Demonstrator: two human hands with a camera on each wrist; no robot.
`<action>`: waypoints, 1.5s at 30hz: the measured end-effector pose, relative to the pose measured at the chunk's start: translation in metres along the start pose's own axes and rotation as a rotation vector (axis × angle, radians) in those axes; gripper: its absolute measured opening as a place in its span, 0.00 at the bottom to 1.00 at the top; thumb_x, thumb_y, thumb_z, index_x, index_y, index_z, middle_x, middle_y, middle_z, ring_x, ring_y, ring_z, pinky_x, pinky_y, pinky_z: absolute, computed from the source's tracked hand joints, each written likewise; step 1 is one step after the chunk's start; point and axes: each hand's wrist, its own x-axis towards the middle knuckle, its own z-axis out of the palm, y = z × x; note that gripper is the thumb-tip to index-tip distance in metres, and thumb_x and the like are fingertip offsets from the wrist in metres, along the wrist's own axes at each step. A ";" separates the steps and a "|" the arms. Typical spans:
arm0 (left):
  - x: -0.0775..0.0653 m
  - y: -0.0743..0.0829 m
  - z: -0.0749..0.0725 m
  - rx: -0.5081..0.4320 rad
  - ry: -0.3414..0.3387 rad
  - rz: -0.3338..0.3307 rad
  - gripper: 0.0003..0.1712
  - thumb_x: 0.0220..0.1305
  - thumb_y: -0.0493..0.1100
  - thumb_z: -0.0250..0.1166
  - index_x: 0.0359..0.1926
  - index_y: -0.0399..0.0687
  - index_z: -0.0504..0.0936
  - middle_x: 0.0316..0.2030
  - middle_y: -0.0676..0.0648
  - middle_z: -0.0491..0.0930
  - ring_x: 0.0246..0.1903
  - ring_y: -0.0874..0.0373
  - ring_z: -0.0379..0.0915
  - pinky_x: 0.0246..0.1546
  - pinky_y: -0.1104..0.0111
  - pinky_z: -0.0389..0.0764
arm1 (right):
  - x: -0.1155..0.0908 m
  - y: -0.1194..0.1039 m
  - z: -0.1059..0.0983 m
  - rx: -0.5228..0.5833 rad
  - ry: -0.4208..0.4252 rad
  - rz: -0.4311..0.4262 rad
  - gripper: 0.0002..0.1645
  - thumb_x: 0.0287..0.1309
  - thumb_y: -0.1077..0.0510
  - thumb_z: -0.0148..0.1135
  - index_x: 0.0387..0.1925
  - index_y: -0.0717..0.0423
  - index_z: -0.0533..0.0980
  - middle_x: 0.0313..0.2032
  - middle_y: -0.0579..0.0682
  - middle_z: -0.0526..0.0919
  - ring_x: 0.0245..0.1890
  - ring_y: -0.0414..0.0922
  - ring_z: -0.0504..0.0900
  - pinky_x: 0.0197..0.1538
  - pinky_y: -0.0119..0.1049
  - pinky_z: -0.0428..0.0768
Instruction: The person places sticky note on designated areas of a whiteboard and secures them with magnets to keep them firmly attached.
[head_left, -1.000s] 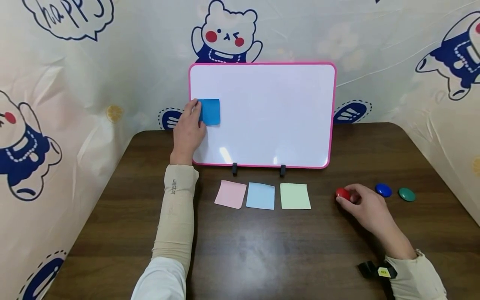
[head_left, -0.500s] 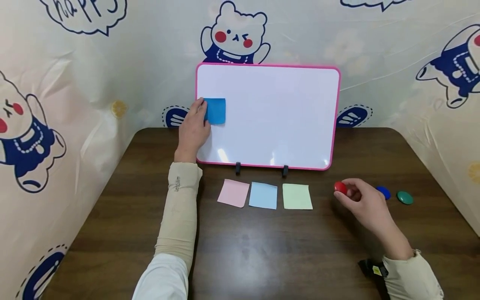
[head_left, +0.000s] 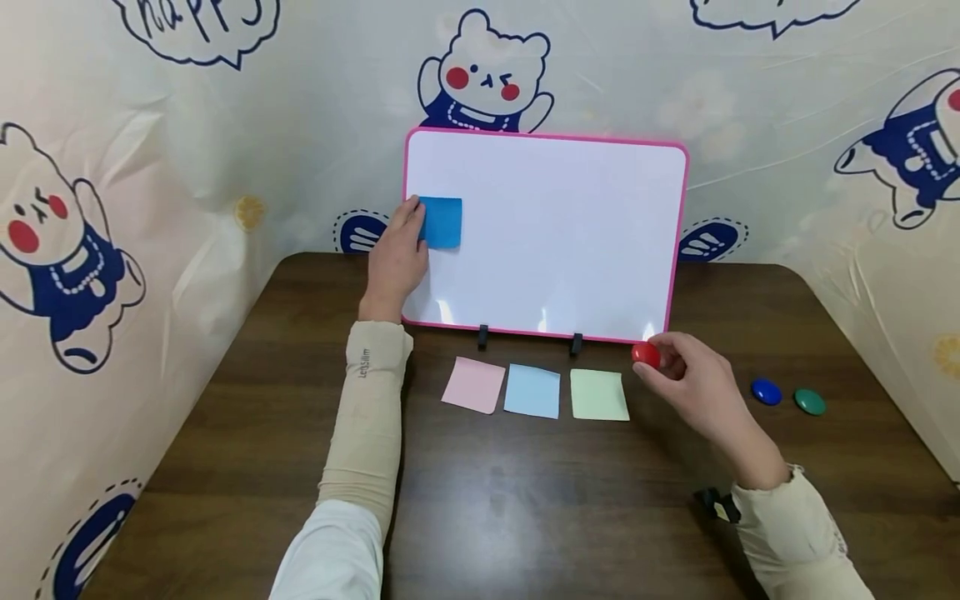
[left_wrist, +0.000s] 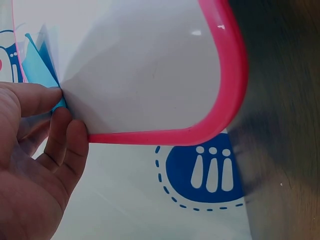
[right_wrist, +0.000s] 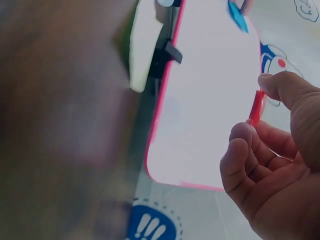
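Observation:
A whiteboard (head_left: 562, 233) with a pink frame stands upright on two black feet. At its left side my left hand (head_left: 396, 260) pinches the left edge of a bright blue sticky note (head_left: 444, 223) against the board. In the left wrist view the thumb lies at the blue note (left_wrist: 42, 70), whose free part tilts off the surface. My right hand (head_left: 701, 387) grips a round red magnet (head_left: 646, 355) between thumb and fingers, in front of the board's lower right corner. Edge-on, the red magnet (right_wrist: 256, 107) shows in the right wrist view.
Pink (head_left: 473, 385), light blue (head_left: 532, 391) and light green (head_left: 599, 395) paper squares lie in a row before the board. A blue magnet (head_left: 767, 392) and a green magnet (head_left: 810, 402) lie on the brown table at right. A printed cloth hangs behind.
My right hand has lifted the red magnet from the table and carried it left and forward to the board's lower right corner. The left hand stays at the blue note; the head view has shifted slightly.

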 end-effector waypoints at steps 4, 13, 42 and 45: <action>0.000 0.002 0.000 -0.002 0.002 0.001 0.36 0.77 0.43 0.54 0.80 0.51 0.52 0.80 0.56 0.44 0.77 0.54 0.44 0.70 0.56 0.59 | 0.012 -0.012 0.003 0.016 0.000 -0.041 0.25 0.60 0.53 0.73 0.53 0.60 0.76 0.38 0.53 0.79 0.36 0.50 0.74 0.34 0.34 0.80; 0.000 0.000 0.000 0.001 -0.005 0.001 0.36 0.77 0.44 0.54 0.80 0.52 0.51 0.80 0.58 0.43 0.77 0.54 0.44 0.70 0.56 0.60 | 0.034 -0.035 0.011 0.063 -0.012 -0.099 0.25 0.59 0.55 0.74 0.54 0.60 0.76 0.38 0.53 0.79 0.37 0.50 0.75 0.35 0.38 0.81; -0.004 -0.007 0.003 -0.079 0.047 0.003 0.14 0.75 0.42 0.58 0.57 0.46 0.79 0.78 0.58 0.50 0.72 0.48 0.60 0.58 0.53 0.76 | 0.120 -0.129 0.044 0.072 -0.012 -0.258 0.31 0.55 0.54 0.76 0.58 0.59 0.75 0.43 0.52 0.77 0.40 0.49 0.75 0.37 0.41 0.83; -0.002 -0.007 0.004 -0.080 0.044 -0.001 0.12 0.74 0.43 0.58 0.54 0.46 0.80 0.78 0.59 0.49 0.71 0.47 0.60 0.58 0.52 0.76 | 0.127 -0.138 0.047 0.064 -0.017 -0.254 0.32 0.55 0.54 0.76 0.59 0.58 0.74 0.44 0.53 0.77 0.41 0.48 0.75 0.38 0.40 0.83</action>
